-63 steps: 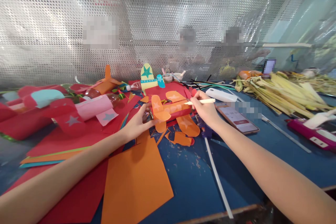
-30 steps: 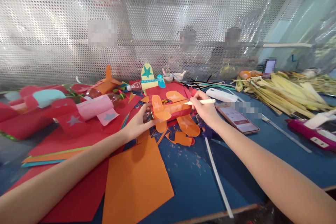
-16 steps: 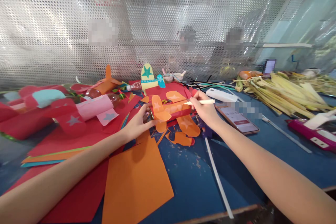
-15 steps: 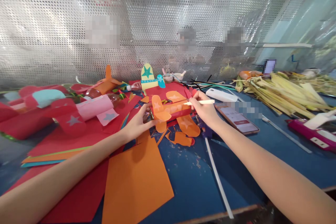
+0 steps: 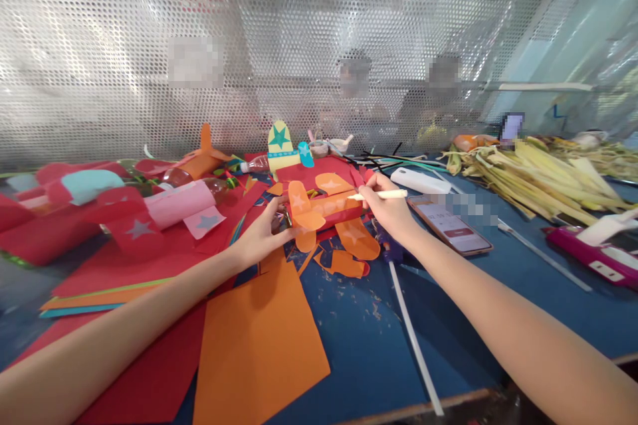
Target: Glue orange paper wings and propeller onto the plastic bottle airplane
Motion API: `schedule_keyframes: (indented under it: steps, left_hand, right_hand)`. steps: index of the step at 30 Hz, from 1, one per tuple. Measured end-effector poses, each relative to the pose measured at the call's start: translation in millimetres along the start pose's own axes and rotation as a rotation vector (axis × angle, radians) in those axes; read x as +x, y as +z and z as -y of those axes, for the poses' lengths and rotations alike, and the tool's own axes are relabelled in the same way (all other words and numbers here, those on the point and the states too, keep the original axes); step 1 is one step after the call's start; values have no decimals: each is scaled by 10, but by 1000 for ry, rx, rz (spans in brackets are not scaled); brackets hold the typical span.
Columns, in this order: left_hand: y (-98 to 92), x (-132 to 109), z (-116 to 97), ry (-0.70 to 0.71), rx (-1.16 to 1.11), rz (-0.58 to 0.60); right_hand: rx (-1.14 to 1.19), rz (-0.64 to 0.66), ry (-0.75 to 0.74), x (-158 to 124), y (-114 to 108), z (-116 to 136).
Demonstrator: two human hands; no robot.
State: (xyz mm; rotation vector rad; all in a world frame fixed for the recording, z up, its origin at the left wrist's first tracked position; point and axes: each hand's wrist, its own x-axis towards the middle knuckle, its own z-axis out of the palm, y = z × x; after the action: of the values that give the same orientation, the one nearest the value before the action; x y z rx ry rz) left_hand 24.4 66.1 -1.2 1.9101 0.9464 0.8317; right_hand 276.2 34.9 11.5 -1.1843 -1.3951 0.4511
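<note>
My left hand (image 5: 260, 236) steadies the tail end of an orange and red paper airplane (image 5: 341, 202), its fingers and thumb closed around that end. Pale stars decorate the plane's orange wings and tail pieces. Between the fingers of my right hand (image 5: 393, 216) is a cream-coloured marker pen (image 5: 395, 194), held almost level. Its tip meets, or hovers just over, the orange strip on the plane's body; I cannot tell which. Orange paper scraps (image 5: 343, 263) lie just below the plane. A glue gun (image 5: 391, 249) with a white glue stick is partly hidden by my right forearm.
Orange paper (image 5: 259, 345) and red sheets (image 5: 149, 358) spread across the front left. More paper planes, including a pink one (image 5: 182, 204) and a yellow one (image 5: 283, 158), stand behind. Rightward are a phone (image 5: 451, 226), dried husks (image 5: 548, 176) and a magenta power strip (image 5: 593, 255). A perforated screen (image 5: 299, 33) rises behind.
</note>
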Motion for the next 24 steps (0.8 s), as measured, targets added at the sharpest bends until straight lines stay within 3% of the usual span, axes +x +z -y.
schedule_keyframes:
  steps: [24]
  left_hand:
    - [-15,0,16,10,31,-4]
  right_hand:
    - [12,-11,20,-6,6,17]
